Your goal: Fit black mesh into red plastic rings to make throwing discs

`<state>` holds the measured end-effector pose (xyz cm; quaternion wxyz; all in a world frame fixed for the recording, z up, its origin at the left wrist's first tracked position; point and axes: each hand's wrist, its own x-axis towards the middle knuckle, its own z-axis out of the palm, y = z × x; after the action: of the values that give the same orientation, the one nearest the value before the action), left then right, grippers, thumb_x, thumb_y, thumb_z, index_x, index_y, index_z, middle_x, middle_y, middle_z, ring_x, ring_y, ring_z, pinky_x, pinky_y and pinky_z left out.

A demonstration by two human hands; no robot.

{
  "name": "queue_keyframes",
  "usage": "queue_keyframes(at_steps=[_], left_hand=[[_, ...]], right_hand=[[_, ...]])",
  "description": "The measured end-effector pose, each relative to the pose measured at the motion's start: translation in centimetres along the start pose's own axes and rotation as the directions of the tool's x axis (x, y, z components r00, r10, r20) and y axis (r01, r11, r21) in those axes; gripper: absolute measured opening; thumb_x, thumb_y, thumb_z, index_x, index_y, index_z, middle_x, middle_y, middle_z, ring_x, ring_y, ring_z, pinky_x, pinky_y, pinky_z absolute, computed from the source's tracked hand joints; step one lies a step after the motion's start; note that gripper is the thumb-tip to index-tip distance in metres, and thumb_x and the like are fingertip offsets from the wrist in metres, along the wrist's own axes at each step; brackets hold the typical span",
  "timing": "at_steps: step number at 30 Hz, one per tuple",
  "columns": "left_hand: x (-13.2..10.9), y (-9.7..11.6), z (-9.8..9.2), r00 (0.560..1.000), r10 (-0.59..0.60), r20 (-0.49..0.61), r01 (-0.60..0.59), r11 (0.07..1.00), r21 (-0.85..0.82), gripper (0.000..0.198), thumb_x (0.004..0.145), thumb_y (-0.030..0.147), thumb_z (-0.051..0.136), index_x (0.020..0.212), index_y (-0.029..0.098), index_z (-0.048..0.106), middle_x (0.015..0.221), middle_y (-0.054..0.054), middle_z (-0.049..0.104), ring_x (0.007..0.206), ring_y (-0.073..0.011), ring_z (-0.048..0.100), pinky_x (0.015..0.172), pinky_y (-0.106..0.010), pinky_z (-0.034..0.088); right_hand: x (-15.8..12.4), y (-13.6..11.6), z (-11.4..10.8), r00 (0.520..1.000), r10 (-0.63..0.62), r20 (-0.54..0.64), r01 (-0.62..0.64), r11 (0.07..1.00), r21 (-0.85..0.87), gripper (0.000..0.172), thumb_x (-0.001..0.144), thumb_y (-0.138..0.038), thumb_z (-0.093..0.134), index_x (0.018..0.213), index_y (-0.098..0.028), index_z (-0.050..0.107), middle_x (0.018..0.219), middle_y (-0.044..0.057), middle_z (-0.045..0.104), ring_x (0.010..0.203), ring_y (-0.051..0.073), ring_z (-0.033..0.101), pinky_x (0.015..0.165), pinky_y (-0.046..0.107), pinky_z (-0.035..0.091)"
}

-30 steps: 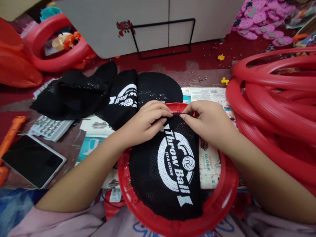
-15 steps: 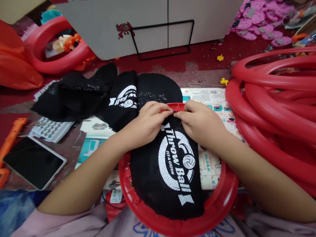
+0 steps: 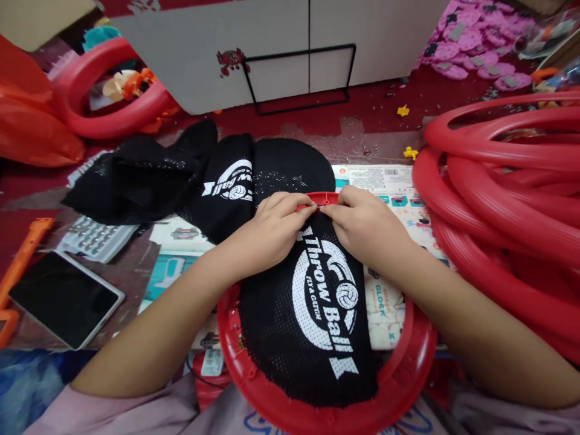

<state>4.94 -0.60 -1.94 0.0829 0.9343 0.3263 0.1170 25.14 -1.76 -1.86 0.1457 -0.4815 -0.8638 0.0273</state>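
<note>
A red plastic ring (image 3: 414, 353) lies at the front, its near side against my lap. Black mesh fabric (image 3: 276, 326) printed "Throw Ball" in white stretches over part of it, leaving a gap at the right. At the ring's far rim, my left hand (image 3: 283, 226) pinches the fabric edge with thumb and forefinger. Right beside it, my right hand (image 3: 362, 220) pinches the same edge, fingertips nearly touching the left ones. Further black mesh pieces (image 3: 292, 163) lie behind and to the left of my hands.
Stacked red rings (image 3: 493, 223) crowd the right. On the left are a tablet (image 3: 66, 296), a compartment box of small metal parts (image 3: 97, 235) and an orange plastic piece (image 3: 22, 266). A white box (image 3: 281, 72) stands behind; pink parts (image 3: 473, 39) pile up at far right.
The view has shifted very slightly. Both hands keep their pinch at the ring's far rim, with hardly any visible movement of the fabric.
</note>
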Motion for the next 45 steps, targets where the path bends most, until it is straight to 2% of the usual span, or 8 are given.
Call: queue_keyframes(at_steps=[8, 13, 15, 18, 23, 28, 36, 45], left_hand=[[0.2, 0.0, -0.5, 0.997, -0.065, 0.029, 0.067, 0.995, -0.068, 0.038, 0.088, 0.007, 0.038, 0.122, 0.007, 0.055, 0.122, -0.015, 0.054, 0.116, -0.0259, 0.047, 0.101, -0.045, 0.043], [-0.6, -0.3, -1.9, 0.992, -0.122, 0.026, 0.123, 0.990, -0.072, 0.042, 0.089, 0.015, 0.045, 0.130, 0.012, 0.050, 0.134, -0.016, 0.047, 0.125, -0.0273, 0.043, 0.105, -0.047, 0.040], [-0.8, -0.6, -2.7, 0.987, -0.150, 0.062, 0.153, 0.987, -0.049, 0.051, 0.087, 0.022, 0.050, 0.136, 0.011, 0.044, 0.136, -0.017, 0.047, 0.125, -0.0291, 0.044, 0.105, -0.047, 0.040], [-0.6, -0.8, -3.7, 0.974, -0.196, 0.115, 0.199, 0.980, -0.023, 0.058, 0.084, 0.031, 0.055, 0.136, 0.011, 0.044, 0.126, -0.016, 0.058, 0.115, -0.0302, 0.052, 0.099, -0.049, 0.045], [0.9, -0.6, -3.4, 0.995, -0.075, 0.068, 0.088, 0.973, -0.213, 0.026, 0.089, 0.027, 0.050, 0.106, 0.014, 0.063, 0.128, -0.013, 0.059, 0.128, -0.0257, 0.048, 0.109, -0.046, 0.037], [1.4, -0.6, -2.6, 0.991, -0.125, 0.042, 0.132, 0.922, -0.364, 0.014, 0.085, 0.022, 0.055, 0.093, 0.015, 0.065, 0.116, -0.010, 0.064, 0.112, -0.0205, 0.059, 0.097, -0.038, 0.047], [1.2, -1.0, -2.1, 0.980, -0.200, -0.007, 0.178, 0.887, -0.425, 0.010, 0.082, 0.022, 0.060, 0.082, 0.016, 0.068, 0.110, -0.007, 0.063, 0.103, -0.0192, 0.060, 0.095, -0.037, 0.047], [1.4, -0.7, -1.4, 0.972, -0.218, -0.086, 0.172, 0.913, -0.371, 0.013, 0.085, 0.019, 0.051, 0.075, 0.014, 0.060, 0.105, -0.009, 0.067, 0.097, -0.0193, 0.062, 0.087, -0.036, 0.049]], right_hand=[[-0.5, -1.0, -2.0, 0.980, 0.083, 0.182, -0.078, 0.996, -0.033, 0.030, 0.089, -0.013, 0.045, 0.107, -0.017, 0.069, 0.088, 0.009, 0.062, 0.074, 0.019, 0.052, 0.061, 0.029, 0.031], [-0.8, -1.8, -4.0, 0.911, 0.122, 0.393, -0.159, 0.985, 0.062, 0.020, 0.086, -0.014, 0.050, 0.094, -0.018, 0.068, 0.085, 0.005, 0.069, 0.072, 0.019, 0.059, 0.059, 0.028, 0.032], [-0.8, -2.1, -4.1, 0.901, 0.110, 0.419, -0.161, 0.983, 0.090, 0.020, 0.084, -0.012, 0.050, 0.091, -0.019, 0.068, 0.085, 0.004, 0.070, 0.073, 0.019, 0.061, 0.059, 0.028, 0.033], [-0.8, -2.2, -3.6, 0.938, 0.068, 0.341, -0.120, 0.984, 0.134, 0.024, 0.082, -0.011, 0.050, 0.097, -0.018, 0.068, 0.096, 0.005, 0.071, 0.084, 0.021, 0.064, 0.066, 0.029, 0.039], [-0.7, -2.0, -2.8, 0.977, -0.006, 0.213, -0.028, 0.988, 0.154, 0.027, 0.084, -0.012, 0.047, 0.100, -0.014, 0.068, 0.099, 0.009, 0.070, 0.093, 0.023, 0.063, 0.078, 0.032, 0.044], [-0.6, -1.7, -2.6, 0.983, -0.014, 0.184, -0.013, 0.989, 0.149, 0.026, 0.082, -0.012, 0.047, 0.095, -0.013, 0.070, 0.094, 0.009, 0.070, 0.089, 0.024, 0.063, 0.079, 0.034, 0.045], [-1.0, -1.5, -2.0, 0.997, -0.074, 0.031, 0.068, 0.983, 0.173, 0.026, 0.084, -0.012, 0.045, 0.092, -0.012, 0.070, 0.091, 0.010, 0.069, 0.085, 0.022, 0.061, 0.077, 0.032, 0.045], [-0.7, -1.0, -0.9, 0.987, -0.148, -0.063, 0.152, 0.987, 0.053, 0.031, 0.087, -0.013, 0.039, 0.088, -0.010, 0.070, 0.079, 0.012, 0.063, 0.076, 0.022, 0.052, 0.071, 0.034, 0.040]])
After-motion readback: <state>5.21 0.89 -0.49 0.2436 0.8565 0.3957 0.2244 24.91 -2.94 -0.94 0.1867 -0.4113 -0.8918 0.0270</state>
